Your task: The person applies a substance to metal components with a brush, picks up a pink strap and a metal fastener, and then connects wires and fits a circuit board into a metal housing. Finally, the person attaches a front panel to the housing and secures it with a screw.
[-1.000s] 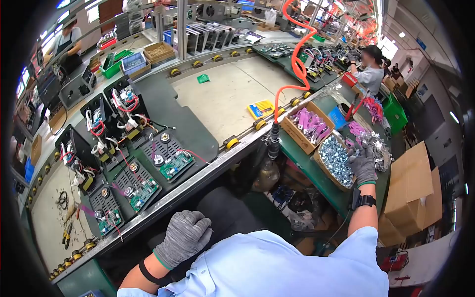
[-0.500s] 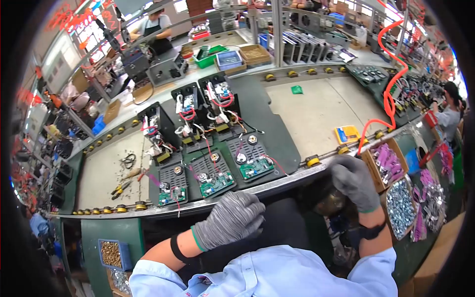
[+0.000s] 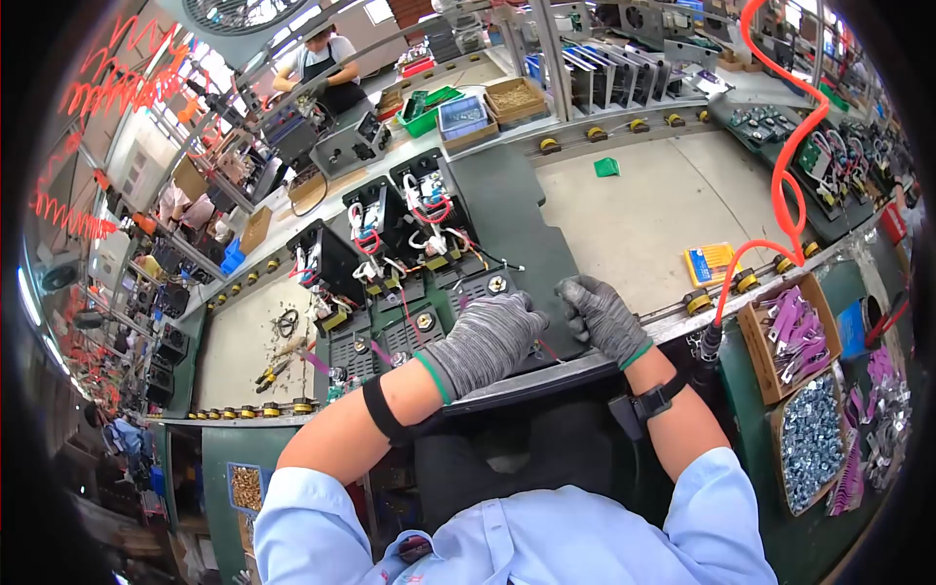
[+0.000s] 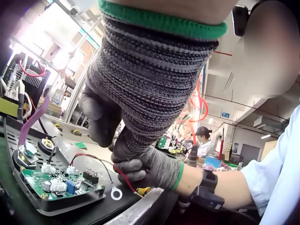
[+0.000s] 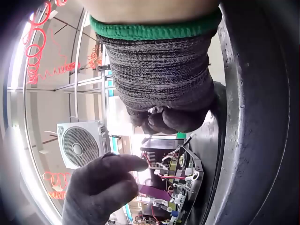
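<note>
My left hand [image 3: 485, 336] and my right hand [image 3: 603, 314], both in grey knit gloves, meet at the near edge of the surface [image 3: 624, 224], over the dark tray [image 3: 507, 210] that carries the units. The left hand lies across the nearest green circuit board [image 4: 56, 182], fingers bent downward; I cannot tell whether they have hold of anything. The right hand's fingers are curled in beside it, just at the tray's near right corner, and a thin red wire [image 4: 123, 177] runs under them, ending in a small ring terminal [image 4: 116, 193] lying on the tray; whether the fingertips actually pinch the wire is hidden from me.

Just beyond my hands, more black perforated housings [image 3: 409, 331] with green boards sit in a row along the tray's near side, and behind them stand upright black units [image 3: 375, 219] strung with red and white wires.

At the right, below the near edge, cardboard boxes hold purple parts [image 3: 795, 331] and silvery screws [image 3: 814, 439]. An orange coiled hose [image 3: 785, 185] hangs over that side. On the bare surface right of the tray lie a yellow pad [image 3: 710, 261] and, toward the far edge, a small green piece [image 3: 606, 167]. Left of the tray lie scissors [image 3: 286, 322] and pliers [image 3: 271, 371].

Along the far edge stand a blue bin [image 3: 460, 115] and a box of brass-coloured parts [image 3: 515, 97]; a person in an apron [image 3: 327, 68] works beyond.
</note>
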Motion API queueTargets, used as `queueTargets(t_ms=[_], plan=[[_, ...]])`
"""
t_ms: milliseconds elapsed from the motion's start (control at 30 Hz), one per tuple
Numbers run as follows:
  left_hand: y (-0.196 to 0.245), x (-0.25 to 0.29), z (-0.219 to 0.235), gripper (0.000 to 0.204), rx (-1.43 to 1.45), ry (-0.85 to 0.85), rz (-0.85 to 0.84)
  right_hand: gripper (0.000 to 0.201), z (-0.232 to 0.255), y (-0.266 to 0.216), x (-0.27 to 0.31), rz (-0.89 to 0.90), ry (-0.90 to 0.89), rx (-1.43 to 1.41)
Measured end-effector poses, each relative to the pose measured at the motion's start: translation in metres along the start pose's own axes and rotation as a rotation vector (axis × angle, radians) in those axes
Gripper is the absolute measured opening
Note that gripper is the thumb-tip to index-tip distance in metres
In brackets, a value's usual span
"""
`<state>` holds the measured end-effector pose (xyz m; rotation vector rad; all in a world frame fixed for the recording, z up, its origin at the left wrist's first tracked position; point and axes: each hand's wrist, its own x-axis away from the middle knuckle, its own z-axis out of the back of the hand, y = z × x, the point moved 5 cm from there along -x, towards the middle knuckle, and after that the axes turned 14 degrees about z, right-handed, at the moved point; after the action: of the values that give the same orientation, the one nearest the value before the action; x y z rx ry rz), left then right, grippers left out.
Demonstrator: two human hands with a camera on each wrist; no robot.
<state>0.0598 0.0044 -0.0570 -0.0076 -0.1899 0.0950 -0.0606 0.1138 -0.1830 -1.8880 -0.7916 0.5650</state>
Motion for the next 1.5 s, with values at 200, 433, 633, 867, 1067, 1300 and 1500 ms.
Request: queueTargets(t_ms=[200, 433, 633, 867, 1067, 1300, 1500], plan=[[0.005, -0.030, -0.023, 0.024, -0.153, -0.032, -0.099, 0.034, 0.006, 0.008, 0.001, 0.147, 0.036, -0.179], [-0.014, -0.038, -0.027, 0.022, 0.219, -0.047, 0.056, 0.033, 0.017, 0.008, 0.002, 0.069, 0.057, -0.325], [-0.042, -0.049, -0.038, 0.031, 0.461, -0.131, 0.170, 0.036, 0.011, -0.005, -0.002, 0.149, 0.136, -0.186], [-0.062, -0.052, -0.036, 0.029, 0.723, -0.229, 0.393, 0.038, -0.010, -0.029, 0.045, 0.276, 0.139, -0.035], [-0.067, -0.057, -0.046, 0.027, 0.945, -0.354, 0.450, 0.032, -0.022, 0.002, 0.007, 0.359, 0.149, 0.163], [-0.070, -0.055, -0.047, 0.028, 0.999, -0.366, 0.471, 0.032, -0.030, 0.017, 0.008, 0.370, 0.110, 0.257], [-0.067, -0.048, -0.038, 0.036, 0.796, -0.180, 0.349, 0.029, -0.041, -0.010, 0.006, 0.477, 0.009, 0.686]])
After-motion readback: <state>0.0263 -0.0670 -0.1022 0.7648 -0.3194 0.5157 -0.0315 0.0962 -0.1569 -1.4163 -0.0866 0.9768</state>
